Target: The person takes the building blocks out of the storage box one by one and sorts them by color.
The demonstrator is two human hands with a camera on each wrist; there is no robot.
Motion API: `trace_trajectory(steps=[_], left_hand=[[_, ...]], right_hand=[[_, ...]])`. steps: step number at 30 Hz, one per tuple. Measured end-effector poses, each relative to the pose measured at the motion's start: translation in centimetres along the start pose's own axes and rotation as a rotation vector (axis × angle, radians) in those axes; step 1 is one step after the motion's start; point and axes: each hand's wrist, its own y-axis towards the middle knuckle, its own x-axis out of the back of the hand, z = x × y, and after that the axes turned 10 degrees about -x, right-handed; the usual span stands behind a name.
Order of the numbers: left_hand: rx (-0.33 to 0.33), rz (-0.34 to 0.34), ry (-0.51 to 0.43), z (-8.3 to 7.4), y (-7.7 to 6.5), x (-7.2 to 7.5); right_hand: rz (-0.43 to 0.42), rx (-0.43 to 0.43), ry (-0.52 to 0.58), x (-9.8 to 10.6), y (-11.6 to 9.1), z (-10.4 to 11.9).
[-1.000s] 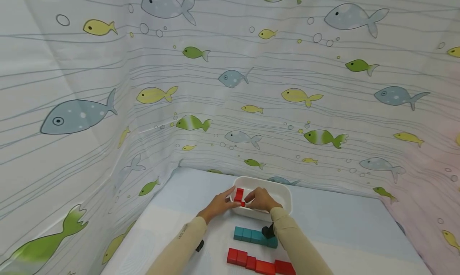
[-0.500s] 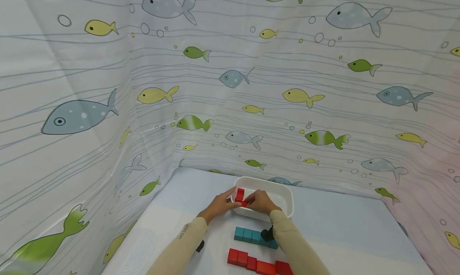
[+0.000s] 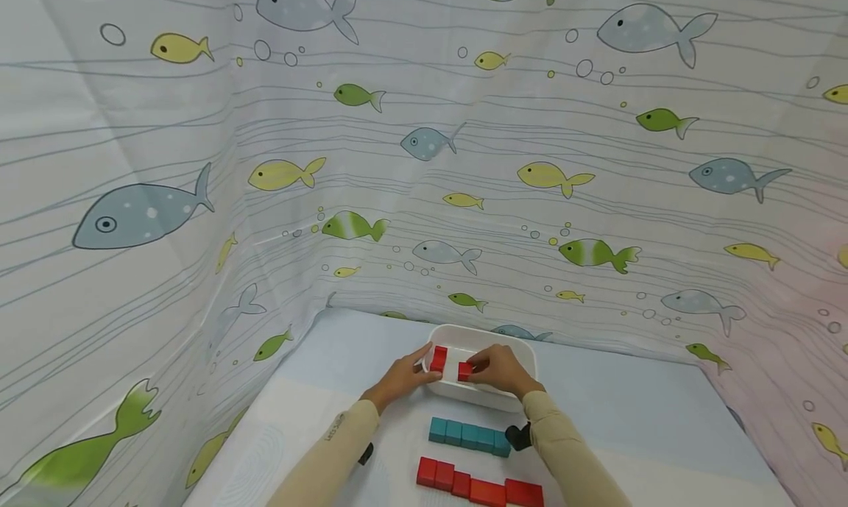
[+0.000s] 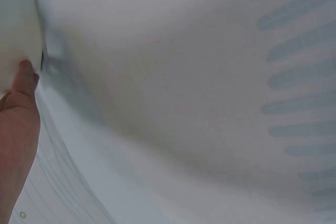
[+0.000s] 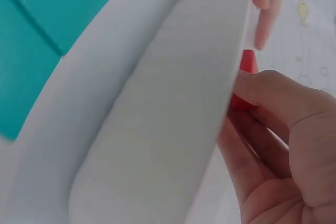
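Note:
A white plastic tub (image 3: 473,396) stands near the back of the table. My left hand (image 3: 403,380) grips its left end, thumb at the front corner; in the left wrist view a fingertip (image 4: 25,69) presses the tub's outer wall (image 4: 18,14). Inside the tub, my right hand (image 3: 503,371) pinches a red block (image 3: 464,372) between thumb and fingers. The right wrist view shows this red block (image 5: 251,61) partly hidden behind the tub wall (image 5: 157,93). Another red piece (image 3: 438,358) sits at the tub's left end, beside my left hand.
In front of the tub lies a row of teal blocks (image 3: 469,435), with my right wrist's black camera (image 3: 519,437) over its right end. Nearer is a row of red blocks (image 3: 454,482). Behind the table hangs a fish-patterned curtain (image 3: 464,220).
Inside the tub, my right hand has taken hold of a red block and shifted right with it, away from the other red piece. The left hand has stayed at the tub's left end.

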Motion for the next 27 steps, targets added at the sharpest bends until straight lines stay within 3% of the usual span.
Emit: trace_trajectory(steps=[10,19,23,27], left_hand=[[-0.017,-0.003,-0.015,-0.5,-0.4,0.2],[0.000,0.006,-0.017,-0.8,-0.6,0.1],[0.004,0.003,-0.012,-0.8,-0.5,0.1],[0.003,0.011,-0.014,-0.7,-0.5,0.1]], right_hand=[[-0.069,0.021,0.031,3.8,-4.9,-0.4],[-0.049,0.011,0.051,5.8,-9.8,-1.9],[0.005,-0.024,0.081,5.9,-12.0,-2.5],[0.113,-0.110,0.132,5.5,-14.1,-3.2]])
